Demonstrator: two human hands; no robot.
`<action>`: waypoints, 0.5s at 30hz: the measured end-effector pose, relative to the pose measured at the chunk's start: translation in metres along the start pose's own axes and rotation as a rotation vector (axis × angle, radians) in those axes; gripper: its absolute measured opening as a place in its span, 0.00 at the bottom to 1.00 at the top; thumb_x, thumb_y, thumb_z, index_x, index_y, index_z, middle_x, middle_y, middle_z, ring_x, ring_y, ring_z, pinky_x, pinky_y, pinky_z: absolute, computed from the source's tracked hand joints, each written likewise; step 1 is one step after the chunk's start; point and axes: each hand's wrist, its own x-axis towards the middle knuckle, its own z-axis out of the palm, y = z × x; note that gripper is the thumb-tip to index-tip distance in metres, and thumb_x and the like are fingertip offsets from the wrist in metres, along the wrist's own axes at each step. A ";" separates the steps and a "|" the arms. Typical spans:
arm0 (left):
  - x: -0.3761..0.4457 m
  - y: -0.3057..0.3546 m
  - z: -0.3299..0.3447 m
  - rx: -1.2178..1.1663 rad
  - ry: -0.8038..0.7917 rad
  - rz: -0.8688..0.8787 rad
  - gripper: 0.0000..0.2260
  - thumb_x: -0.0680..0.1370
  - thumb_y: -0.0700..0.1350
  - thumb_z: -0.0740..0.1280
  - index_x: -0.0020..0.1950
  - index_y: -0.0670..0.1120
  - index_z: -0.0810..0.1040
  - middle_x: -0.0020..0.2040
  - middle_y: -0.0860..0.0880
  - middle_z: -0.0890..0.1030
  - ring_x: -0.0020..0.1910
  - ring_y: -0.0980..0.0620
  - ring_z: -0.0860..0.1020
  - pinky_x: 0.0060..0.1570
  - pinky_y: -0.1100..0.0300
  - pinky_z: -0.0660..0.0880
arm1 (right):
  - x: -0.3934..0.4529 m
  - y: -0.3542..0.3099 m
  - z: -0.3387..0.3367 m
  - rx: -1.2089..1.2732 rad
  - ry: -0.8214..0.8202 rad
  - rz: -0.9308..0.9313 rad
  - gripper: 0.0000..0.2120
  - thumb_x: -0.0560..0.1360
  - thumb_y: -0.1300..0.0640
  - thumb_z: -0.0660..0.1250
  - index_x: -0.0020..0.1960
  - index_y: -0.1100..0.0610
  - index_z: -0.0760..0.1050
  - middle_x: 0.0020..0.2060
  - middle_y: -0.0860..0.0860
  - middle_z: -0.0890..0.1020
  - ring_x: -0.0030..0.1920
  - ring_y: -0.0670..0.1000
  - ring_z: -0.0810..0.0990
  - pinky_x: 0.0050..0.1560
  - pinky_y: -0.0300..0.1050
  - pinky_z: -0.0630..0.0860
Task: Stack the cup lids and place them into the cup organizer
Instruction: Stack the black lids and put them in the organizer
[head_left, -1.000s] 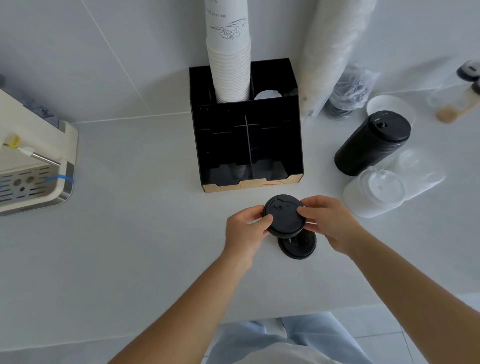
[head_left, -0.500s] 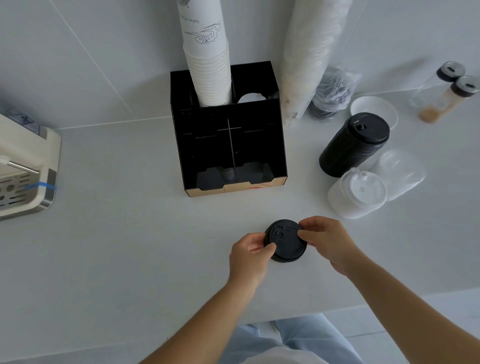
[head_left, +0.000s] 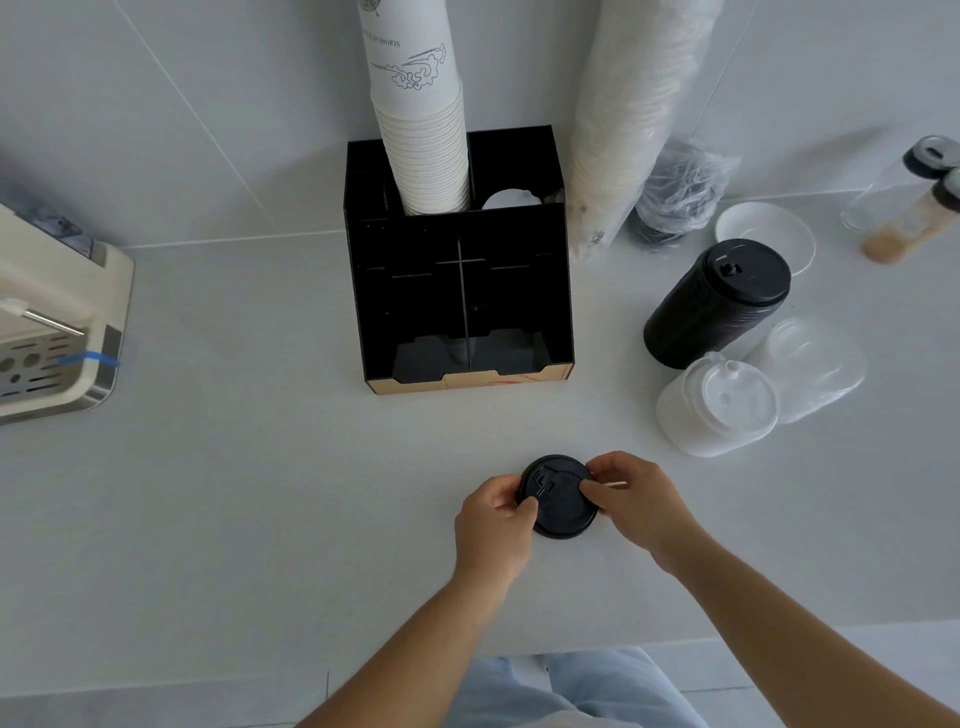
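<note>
A small stack of black cup lids (head_left: 560, 500) rests on the white counter near its front edge. My left hand (head_left: 493, 525) grips the stack's left rim and my right hand (head_left: 631, 496) grips its right rim. The black cup organizer (head_left: 457, 291) stands behind, its open front facing me, with a tall stack of white paper cups (head_left: 421, 130) in its back left slot. To the right lie a long stack of black lids (head_left: 714, 306), a stack of white lids (head_left: 714, 410) and a stack of clear lids (head_left: 810, 366).
A sleeve of paper cups (head_left: 628, 114) leans on the wall right of the organizer, beside a crumpled plastic bag (head_left: 680, 192) and a white saucer (head_left: 766, 239). Two bottles (head_left: 914, 208) lie at far right. A coffee machine (head_left: 52, 332) sits at left.
The lid held above the counter came down onto the lid lying below it; both hands now press the joined stack on the counter. The camera view shifted.
</note>
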 end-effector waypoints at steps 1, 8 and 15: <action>0.001 0.001 0.000 0.007 0.003 -0.005 0.11 0.73 0.40 0.68 0.42 0.59 0.78 0.41 0.60 0.83 0.44 0.61 0.81 0.46 0.68 0.74 | 0.000 0.000 0.000 -0.011 -0.001 -0.003 0.05 0.73 0.56 0.72 0.49 0.50 0.81 0.46 0.50 0.85 0.42 0.52 0.82 0.41 0.45 0.76; 0.006 0.004 0.002 0.086 -0.008 -0.031 0.05 0.74 0.43 0.68 0.43 0.53 0.80 0.38 0.60 0.81 0.46 0.55 0.82 0.48 0.62 0.76 | -0.002 -0.006 0.002 -0.148 -0.006 -0.019 0.07 0.76 0.54 0.68 0.50 0.54 0.83 0.43 0.51 0.85 0.44 0.56 0.83 0.49 0.50 0.79; 0.007 0.000 0.003 0.051 -0.045 -0.063 0.04 0.70 0.45 0.67 0.38 0.48 0.81 0.37 0.45 0.83 0.37 0.52 0.76 0.41 0.58 0.73 | -0.005 -0.006 0.001 -0.005 -0.029 0.057 0.06 0.75 0.56 0.69 0.40 0.50 0.82 0.41 0.55 0.85 0.37 0.52 0.78 0.43 0.47 0.77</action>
